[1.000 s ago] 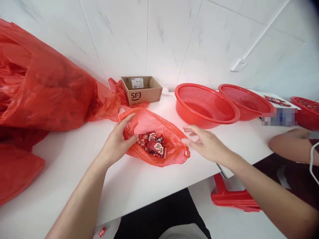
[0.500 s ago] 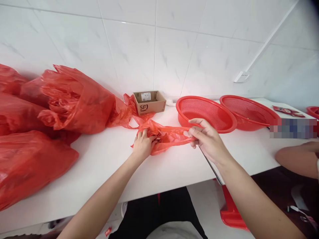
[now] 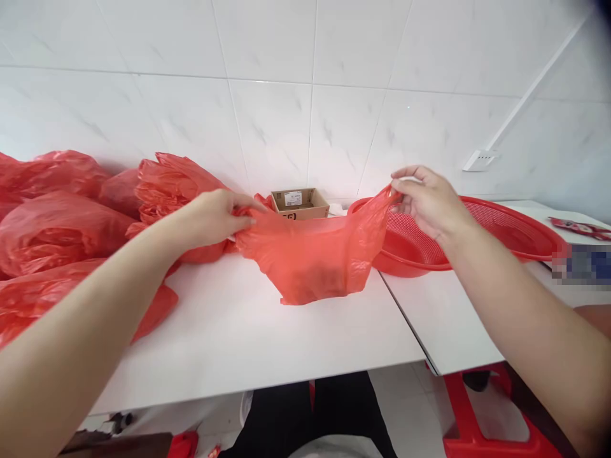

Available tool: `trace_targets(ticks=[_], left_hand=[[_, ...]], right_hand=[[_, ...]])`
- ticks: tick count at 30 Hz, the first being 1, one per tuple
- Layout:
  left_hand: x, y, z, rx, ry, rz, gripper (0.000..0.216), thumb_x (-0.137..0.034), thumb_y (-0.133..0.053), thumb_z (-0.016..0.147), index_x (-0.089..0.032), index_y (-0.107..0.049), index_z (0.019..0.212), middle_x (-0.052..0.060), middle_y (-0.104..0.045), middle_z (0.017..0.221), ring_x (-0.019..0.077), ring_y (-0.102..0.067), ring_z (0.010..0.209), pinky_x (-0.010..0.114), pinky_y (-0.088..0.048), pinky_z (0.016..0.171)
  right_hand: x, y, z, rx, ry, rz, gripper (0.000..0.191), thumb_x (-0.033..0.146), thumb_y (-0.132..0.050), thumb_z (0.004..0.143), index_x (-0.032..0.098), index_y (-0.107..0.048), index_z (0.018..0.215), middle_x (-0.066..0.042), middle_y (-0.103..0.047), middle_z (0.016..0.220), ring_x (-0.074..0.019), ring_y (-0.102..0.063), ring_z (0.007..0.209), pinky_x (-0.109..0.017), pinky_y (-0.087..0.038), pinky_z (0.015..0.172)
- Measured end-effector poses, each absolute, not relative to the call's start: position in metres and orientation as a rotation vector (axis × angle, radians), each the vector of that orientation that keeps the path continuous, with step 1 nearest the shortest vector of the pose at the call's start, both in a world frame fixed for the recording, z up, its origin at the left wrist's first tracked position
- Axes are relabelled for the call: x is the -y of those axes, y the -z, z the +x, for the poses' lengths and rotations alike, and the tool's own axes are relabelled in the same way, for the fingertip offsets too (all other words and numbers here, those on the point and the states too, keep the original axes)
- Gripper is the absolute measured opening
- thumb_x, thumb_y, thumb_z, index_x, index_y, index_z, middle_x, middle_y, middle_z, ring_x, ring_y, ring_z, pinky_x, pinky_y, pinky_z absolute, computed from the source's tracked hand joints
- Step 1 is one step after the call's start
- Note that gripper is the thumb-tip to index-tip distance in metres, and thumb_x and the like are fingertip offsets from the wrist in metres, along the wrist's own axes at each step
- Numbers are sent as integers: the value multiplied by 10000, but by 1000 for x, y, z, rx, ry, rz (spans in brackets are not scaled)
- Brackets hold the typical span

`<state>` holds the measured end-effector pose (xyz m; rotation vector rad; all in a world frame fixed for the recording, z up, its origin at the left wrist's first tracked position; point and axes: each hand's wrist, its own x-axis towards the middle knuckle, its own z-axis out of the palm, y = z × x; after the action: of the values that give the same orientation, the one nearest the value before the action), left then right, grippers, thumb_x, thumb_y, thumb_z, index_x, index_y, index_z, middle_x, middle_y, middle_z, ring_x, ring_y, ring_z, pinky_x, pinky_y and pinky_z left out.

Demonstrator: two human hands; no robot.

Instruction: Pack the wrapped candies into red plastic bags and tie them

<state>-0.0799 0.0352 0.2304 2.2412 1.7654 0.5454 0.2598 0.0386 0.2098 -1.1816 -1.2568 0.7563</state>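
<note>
A thin red plastic bag (image 3: 315,254) is stretched between my two hands above the white table (image 3: 238,356). My left hand (image 3: 224,213) pinches its left top corner, fingers closed on the plastic. At the other side my right hand (image 3: 422,197) grips the right top corner between thumb and fingers. A dark shape shows faintly through the bag's lower part; what it is I cannot make out. Just behind the bag stands a small open cardboard box (image 3: 312,207), partly covered by it.
Full red plastic bags (image 3: 62,229) are heaped on the left. Two red mesh baskets, a nearer one (image 3: 410,264) and a farther one (image 3: 520,222), stand to the right near the wall. A red stool (image 3: 477,439) is below the table. Part of another person shows at the right edge.
Both hands have risen from the table, lifting the bag and spreading it upright. My left hand has left the bag's inside and moved up and left to its corner. The view has shifted slightly.
</note>
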Motion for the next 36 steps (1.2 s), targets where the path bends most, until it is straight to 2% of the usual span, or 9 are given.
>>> trace_targets(ticks=[3,6,11,15,20,23,28,33,36], left_hand=[[-35,-238,-77,-1647,-758,2122,393,-435,-595,794,-329,-677,1164,-16,-713,882,233,-671,765,370,-529,753],[-41,-233,-81,-1611,-568,2085,433,-427,-683,729,-294,-676,1142,8,-723,839,234,-674,710,361,-546,687],[-48,-247,-101,-1900,-396,2163,293,-468,-632,783,-191,-719,814,13,-704,742,242,-669,735,461,-524,807],[-42,-263,-100,-1852,-322,2079,307,-456,-653,780,-181,-662,643,12,-648,647,254,-662,744,506,-517,835],[-32,-256,-76,-1059,-832,1706,188,-379,-641,823,-203,-706,831,47,-702,1016,241,-619,1099,397,-474,996],[-27,-244,-54,-783,-954,1538,218,-351,-637,852,-235,-667,1034,41,-670,1125,226,-600,1139,414,-445,1021],[-23,-232,-23,-784,-755,1493,560,-317,-728,779,-290,-525,1301,49,-653,1073,191,-641,890,398,-504,844],[-29,-228,-17,-896,-595,1673,221,-406,-701,797,-206,-642,871,-30,-466,658,102,-448,586,283,-425,605],[-32,-224,-20,-961,-626,1563,314,-467,-582,872,-203,-564,704,-63,-236,562,92,-247,488,261,-334,513]], right_hand=[[-40,-225,245,1459,-597,-1165,146,172,-650,782,238,-577,890,17,-594,691,-147,-585,615,-286,-506,562],[-40,-235,236,1775,-680,-1318,173,140,-715,743,225,-610,850,13,-603,640,-152,-578,533,-307,-499,516],[-44,-269,244,1767,-501,-1378,103,105,-661,829,191,-643,884,-11,-611,645,-135,-574,499,-328,-506,550],[-49,-283,251,1835,-583,-1328,151,107,-739,774,187,-669,881,-9,-601,647,-145,-587,558,-328,-524,582],[-51,-281,243,1873,-639,-1270,204,100,-793,711,202,-662,829,-9,-623,643,-140,-574,530,-329,-542,547],[-47,-282,226,1923,-659,-1217,180,92,-778,722,191,-661,817,-23,-635,666,-146,-588,523,-328,-532,524],[-35,-282,180,2101,-774,-1026,139,144,-748,757,184,-651,848,-21,-631,710,-132,-597,534,-284,-503,488],[-33,-271,147,2192,-754,-831,102,198,-639,830,211,-627,931,-24,-641,816,-152,-620,702,-277,-520,557],[-39,-256,149,2173,-761,-847,162,224,-595,850,230,-602,1012,-42,-636,1017,-170,-622,861,-271,-530,585]])
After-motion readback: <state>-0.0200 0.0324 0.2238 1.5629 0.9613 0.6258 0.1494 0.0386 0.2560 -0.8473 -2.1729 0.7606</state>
